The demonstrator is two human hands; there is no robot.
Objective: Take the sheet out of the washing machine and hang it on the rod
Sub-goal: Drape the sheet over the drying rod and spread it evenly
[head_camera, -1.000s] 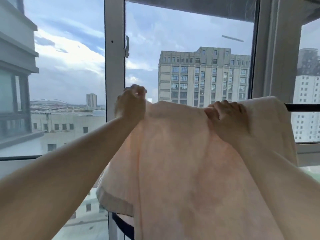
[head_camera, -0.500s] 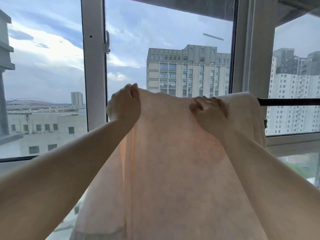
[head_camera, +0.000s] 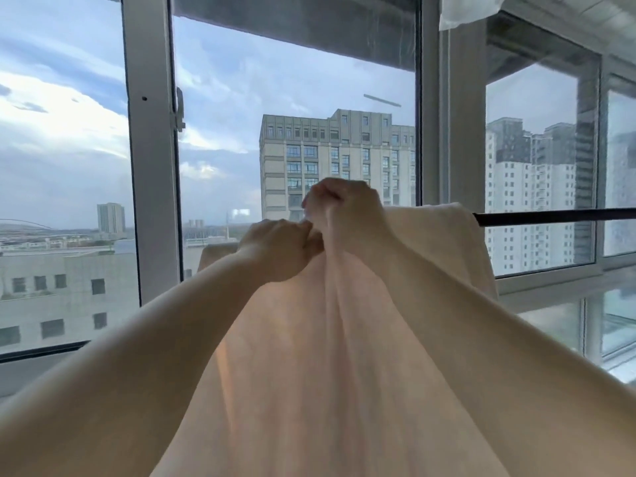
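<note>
Left: grey metal window frame (head_camera: 151,160) with smooth glass panes. Centre: the left hand (head_camera: 275,247), fingers curled, grips a bunched fold of the sheet (head_camera: 309,356), a pale peach, thin, softly creased fabric falling in long vertical folds between both forearms. The right hand (head_camera: 347,211), just above and touching the left, is fisted round the same gathered fabric. Right: the sheet's upper edge drapes over a thin black horizontal rod (head_camera: 557,216).
</note>
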